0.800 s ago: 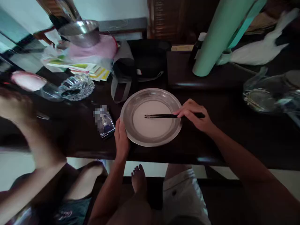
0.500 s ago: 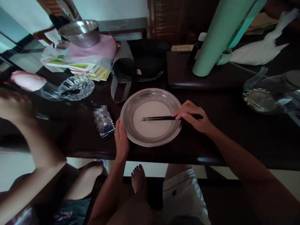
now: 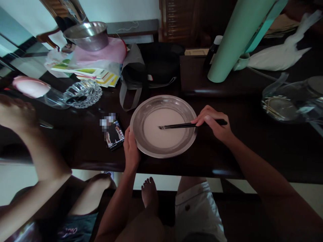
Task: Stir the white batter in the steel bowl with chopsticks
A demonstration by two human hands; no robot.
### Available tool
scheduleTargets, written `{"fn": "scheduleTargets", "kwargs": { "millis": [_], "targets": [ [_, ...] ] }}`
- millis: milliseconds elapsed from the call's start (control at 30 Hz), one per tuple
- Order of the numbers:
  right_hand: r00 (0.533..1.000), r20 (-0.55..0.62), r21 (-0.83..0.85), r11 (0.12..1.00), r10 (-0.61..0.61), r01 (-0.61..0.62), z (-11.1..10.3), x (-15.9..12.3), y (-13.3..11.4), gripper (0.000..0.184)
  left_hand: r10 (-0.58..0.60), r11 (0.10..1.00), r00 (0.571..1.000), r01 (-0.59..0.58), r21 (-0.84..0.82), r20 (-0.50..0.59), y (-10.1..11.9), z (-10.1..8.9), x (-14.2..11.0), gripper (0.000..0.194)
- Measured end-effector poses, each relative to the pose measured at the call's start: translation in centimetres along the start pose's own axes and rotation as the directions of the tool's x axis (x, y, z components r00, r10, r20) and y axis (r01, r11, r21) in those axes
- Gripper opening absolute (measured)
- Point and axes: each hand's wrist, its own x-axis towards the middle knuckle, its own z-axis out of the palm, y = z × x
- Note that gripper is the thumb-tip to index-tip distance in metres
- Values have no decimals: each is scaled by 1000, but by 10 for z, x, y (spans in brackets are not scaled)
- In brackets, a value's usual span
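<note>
A wide metal bowl (image 3: 137,134) stands on the dark table, holding a pale, milky liquid (image 3: 164,137). My left hand (image 3: 131,151) grips its left rim, with the fingers on the outer side and partly hidden. In my right hand (image 3: 214,124) is a pair of black chopsticks (image 3: 181,125), held nearly level over the bowl's right rim. Their tips reach the liquid near the bowl's middle. Close by my left hand lies a phone (image 3: 114,134) with a lit screen.
Another person's arm (image 3: 47,148) rests at the left. Behind the bowl are a grey-black bag (image 3: 161,64), a glass dish (image 3: 84,94) and a metal basin (image 3: 87,37) on a pink item. A green cylinder (image 3: 229,50) and a glass kettle (image 3: 282,104) stand on the right.
My right hand has moved a little to the right, drawing the chopsticks' tips the same way through the liquid. My left hand stays on the rim. The phone's picture has changed.
</note>
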Motion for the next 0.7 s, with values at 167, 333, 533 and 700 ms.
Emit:
{"fn": "scheduleTargets", "kwargs": {
  "millis": [167, 333, 533, 700],
  "targets": [
    [996, 81, 17, 999, -41, 39, 2, 0, 0, 32, -4, 1000, 1000, 4, -23, 13, 0, 0, 0, 53],
    [1000, 6, -5, 1000, -14, 14, 1, 0, 0, 33, -5, 1000, 1000, 6, -14, 7, 1, 0, 0, 54],
    [994, 93, 11, 999, -49, 48, 1, 0, 0, 30, -23, 1000, 1000, 23, -1, 6, 4, 0, 0, 55],
    [999, 4, -3, 999, -33, 33, 1, 0, 0, 32, -18, 1000, 1000, 18, -1, 6, 1, -1, 0, 59]
  ]
}}
